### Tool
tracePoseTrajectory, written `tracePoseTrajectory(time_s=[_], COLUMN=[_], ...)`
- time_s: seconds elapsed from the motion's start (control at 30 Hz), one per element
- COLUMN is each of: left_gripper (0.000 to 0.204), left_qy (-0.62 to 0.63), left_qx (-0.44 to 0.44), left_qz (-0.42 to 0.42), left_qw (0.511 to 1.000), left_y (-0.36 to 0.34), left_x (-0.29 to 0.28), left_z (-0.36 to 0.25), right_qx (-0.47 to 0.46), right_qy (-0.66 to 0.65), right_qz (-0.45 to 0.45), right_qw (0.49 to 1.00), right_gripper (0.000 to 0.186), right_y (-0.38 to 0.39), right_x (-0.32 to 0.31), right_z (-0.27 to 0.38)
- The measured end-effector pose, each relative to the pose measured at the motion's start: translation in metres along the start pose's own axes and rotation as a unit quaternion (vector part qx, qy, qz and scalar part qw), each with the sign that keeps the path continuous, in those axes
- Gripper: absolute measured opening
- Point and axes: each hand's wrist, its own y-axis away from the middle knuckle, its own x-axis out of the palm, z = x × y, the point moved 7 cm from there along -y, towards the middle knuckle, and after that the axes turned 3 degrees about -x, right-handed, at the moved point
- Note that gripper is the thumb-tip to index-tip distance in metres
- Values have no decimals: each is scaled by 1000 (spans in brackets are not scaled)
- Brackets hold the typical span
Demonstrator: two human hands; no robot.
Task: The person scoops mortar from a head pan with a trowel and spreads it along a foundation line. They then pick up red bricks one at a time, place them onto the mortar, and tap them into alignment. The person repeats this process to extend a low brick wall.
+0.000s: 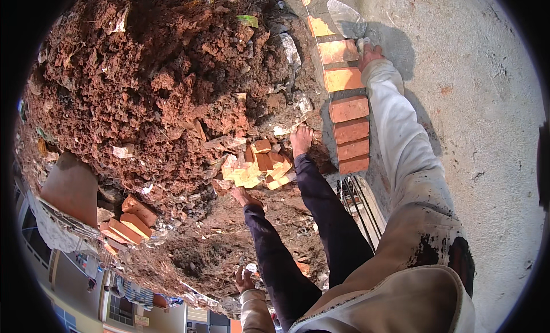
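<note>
My right hand (371, 55) is closed round the handle of a trowel (347, 20), its arm stretched far forward. The grey, mortar-smeared blade lies over the slab's edge, beside a row of orange bricks (349, 108). Grey mortar (350, 95) shows between several of these bricks, and the hand is right beside the end of one. A thin string (329, 101) runs along the row's left side. Low in the picture, my left hand (244, 280) hangs beside my leg, fingers apart and slightly bent, with nothing seen in it.
Reddish loose soil (143, 87) is heaped on the left. Broken bricks (260, 164) lie by my bare feet (301, 140), and more bricks (130, 221) stand farther left. A concrete slab (487, 161) spreads on the right. Dark rods (361, 207) stick out below the row.
</note>
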Motion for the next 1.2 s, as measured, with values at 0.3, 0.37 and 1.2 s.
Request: tracePoseTrajectory(time_s=[0.3,0.37,1.2], left_gripper=[46,46,44], left_qy=[64,59,51], left_qx=[-41,-37,-31], left_qz=[6,10,-3], left_qw=[997,998,998], left_y=[-1,-2,-25], left_x=[4,2,-11], left_z=[2,2,-13], right_qx=[-14,-1,-14], right_qy=[0,-72,-320], right_qz=[26,-7,-48], right_qw=[1000,997,946], right_gripper=[59,56,53], right_y=[-11,-24,-44], right_x=[14,16,11], right_z=[12,7,73])
